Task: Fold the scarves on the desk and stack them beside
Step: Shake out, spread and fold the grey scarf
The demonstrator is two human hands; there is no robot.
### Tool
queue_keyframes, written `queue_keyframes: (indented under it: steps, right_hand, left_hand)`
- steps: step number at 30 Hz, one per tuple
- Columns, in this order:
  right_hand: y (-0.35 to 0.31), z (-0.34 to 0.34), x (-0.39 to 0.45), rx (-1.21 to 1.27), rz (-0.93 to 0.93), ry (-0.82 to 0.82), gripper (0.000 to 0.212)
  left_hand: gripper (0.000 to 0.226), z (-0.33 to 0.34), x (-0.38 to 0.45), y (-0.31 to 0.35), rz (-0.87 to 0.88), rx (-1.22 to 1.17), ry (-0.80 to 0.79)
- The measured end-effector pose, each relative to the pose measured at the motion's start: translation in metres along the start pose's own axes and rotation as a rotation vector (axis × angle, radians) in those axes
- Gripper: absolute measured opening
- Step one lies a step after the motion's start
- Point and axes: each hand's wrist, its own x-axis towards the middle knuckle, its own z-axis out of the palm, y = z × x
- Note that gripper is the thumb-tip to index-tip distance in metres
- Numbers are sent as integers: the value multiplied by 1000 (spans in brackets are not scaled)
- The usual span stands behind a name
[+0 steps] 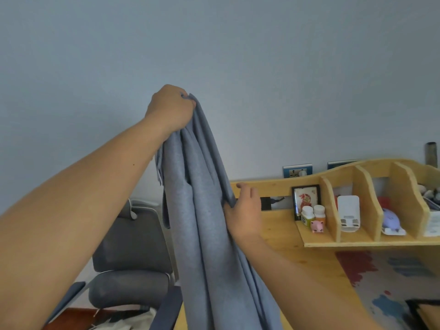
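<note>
A long grey-blue scarf (209,225) hangs in folds down the middle of the view, lifted high above the wooden desk (316,263). My left hand (170,108) is raised near the wall and clenched on the scarf's top end. Lower down, my right hand (245,215) pinches the scarf's right edge between thumb and fingers, with the other fingers spread. The scarf's lower end runs out of the bottom of the frame. A scarf patterned in red, blue and grey (390,277) lies spread on the desk at the right.
A grey office chair (128,263) stands to the left of the desk. A wooden shelf organiser (366,210) on the desk holds a small picture frame, two bottles, a pink pig figure and other small items. Wall sockets sit behind it.
</note>
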Motion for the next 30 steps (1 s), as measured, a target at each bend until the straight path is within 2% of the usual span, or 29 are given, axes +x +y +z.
queue_keyframes:
  steps: [6,9,12,14,16,19,22,25,27,30]
  right_hand:
    - [4,-29,2,-29,-134,208,22]
    - [7,-34,5,-56,-195,257,10]
    - [10,-40,11,-35,-160,239,11]
    - [12,-45,14,-14,-124,228,13]
    - [16,-49,17,19,-86,201,14]
    - [21,-58,24,117,-2,132,16]
    - [21,-75,39,256,61,65,14]
    - [14,-94,58,377,82,63,21]
    - [8,-103,71,357,68,38,25]
    - [3,-113,88,242,-50,-20,22]
  left_hand:
    - [47,1,0,2,-11,-56,-20]
    - [47,2,1,5,-5,-63,-28]
    - [44,2,1,5,-1,-50,-38]
    - [29,2,2,2,8,-49,-40]
    - [24,1,3,-4,9,-50,-53]
    - [45,-2,-1,-16,39,-10,-100]
    - [49,-8,-8,-36,58,22,-95]
    - [52,-8,-17,-62,15,-61,-107]
    - [53,0,-26,-77,-9,-99,-106]
    - [53,16,-35,-104,-64,-105,-88]
